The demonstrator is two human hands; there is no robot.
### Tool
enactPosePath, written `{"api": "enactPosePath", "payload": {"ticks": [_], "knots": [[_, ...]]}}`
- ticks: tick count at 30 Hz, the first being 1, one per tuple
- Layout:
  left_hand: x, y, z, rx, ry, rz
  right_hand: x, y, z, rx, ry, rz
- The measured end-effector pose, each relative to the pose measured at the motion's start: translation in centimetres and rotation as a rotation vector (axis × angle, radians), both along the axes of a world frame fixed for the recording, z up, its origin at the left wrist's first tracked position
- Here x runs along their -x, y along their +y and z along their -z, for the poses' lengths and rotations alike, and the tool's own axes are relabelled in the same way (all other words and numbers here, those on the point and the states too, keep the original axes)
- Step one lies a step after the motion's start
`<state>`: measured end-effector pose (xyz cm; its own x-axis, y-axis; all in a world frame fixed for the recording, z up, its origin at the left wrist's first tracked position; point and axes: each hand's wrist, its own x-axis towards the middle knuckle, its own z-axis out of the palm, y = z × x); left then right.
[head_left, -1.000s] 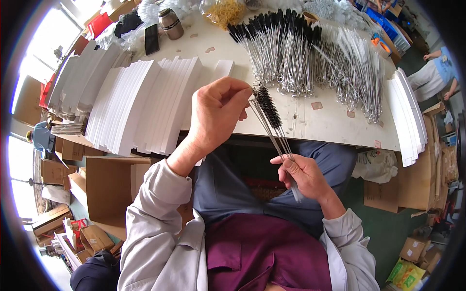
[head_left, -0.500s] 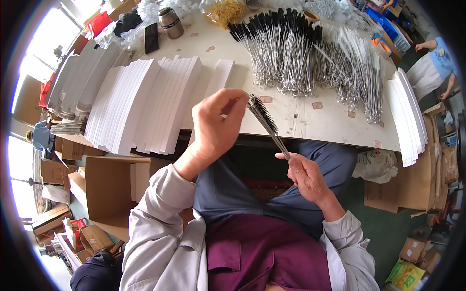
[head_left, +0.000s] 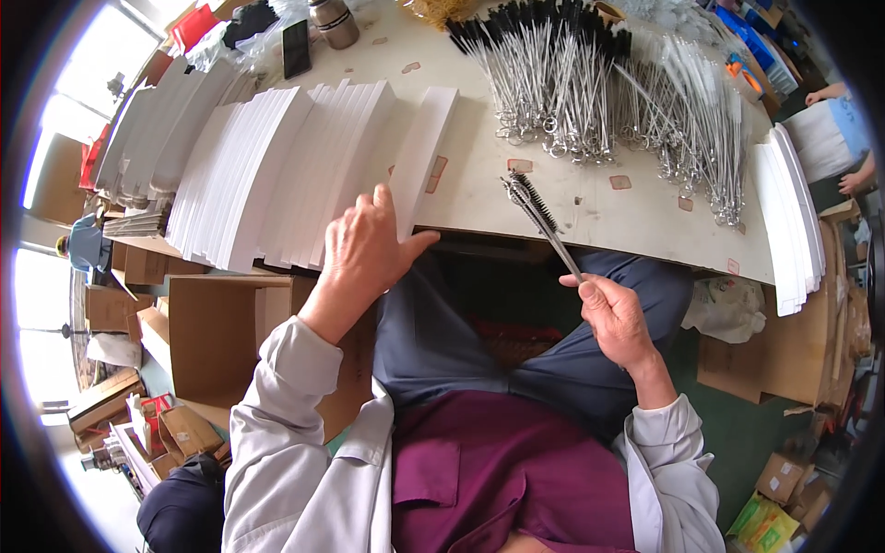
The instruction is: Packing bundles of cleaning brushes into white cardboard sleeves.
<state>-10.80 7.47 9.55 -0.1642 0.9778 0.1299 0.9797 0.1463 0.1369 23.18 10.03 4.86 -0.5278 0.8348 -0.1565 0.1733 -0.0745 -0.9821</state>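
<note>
My right hand (head_left: 616, 318) is closed around the wire stems of a small bundle of brushes (head_left: 533, 205). Their black bristled ends tilt up and to the left, above the table's near edge. My left hand (head_left: 364, 241) has its fingers apart, thumb stretched to the right, and nothing shows in it. It is at the lower end of a long, narrow white box (head_left: 430, 138) lying on the table; whether it touches the box is hard to tell. Beside it on the left stands a row of similar white boxes (head_left: 249, 166).
Black-bristled brushes (head_left: 544, 74) with ring-ended wire stems lie piled on the table (head_left: 489, 198), white-bristled brushes (head_left: 696, 120) beside them. More white boxes (head_left: 788, 221) lie at the right edge. A phone (head_left: 296, 49) and a metal flask (head_left: 334, 23) stand behind. An open carton (head_left: 217, 341) sits lower left.
My left hand has left the bristled end of the brushes, moved left and down, and opened. My right hand has shifted slightly right with the brushes. The whole view has shifted a little.
</note>
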Motion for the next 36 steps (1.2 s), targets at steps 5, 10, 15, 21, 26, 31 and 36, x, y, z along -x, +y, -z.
{"api": "enactPosePath", "payload": {"ticks": [5,10,15,21,26,31,36], "knots": [[1.4,-0.2,2.4,0.311,-0.083,-0.157,0.6,0.3,0.1,-0.008,-0.012,-0.027],[2.9,0.6,2.3,0.191,-0.877,-0.152,0.4,-0.2,-0.2,-0.037,-0.071,-0.045],[1.2,1.2,2.6,0.164,-1.779,-0.305,0.6,-0.9,-1.4,0.000,-0.079,-0.107],[-1.3,2.2,2.7,0.068,-1.673,-0.341,0.4,-2.0,-2.0,0.037,-0.096,-0.164],[-1.4,2.8,3.8,0.076,-2.035,-0.264,-0.1,-2.8,-2.2,0.075,-0.070,-0.187],[-2.5,2.8,4.2,0.004,-2.157,-0.246,0.4,-3.6,-2.1,0.155,-0.053,-0.217],[-3.5,2.9,3.1,-0.077,-2.195,-0.232,0.3,-3.5,-0.7,0.001,-0.178,-0.194]]}}
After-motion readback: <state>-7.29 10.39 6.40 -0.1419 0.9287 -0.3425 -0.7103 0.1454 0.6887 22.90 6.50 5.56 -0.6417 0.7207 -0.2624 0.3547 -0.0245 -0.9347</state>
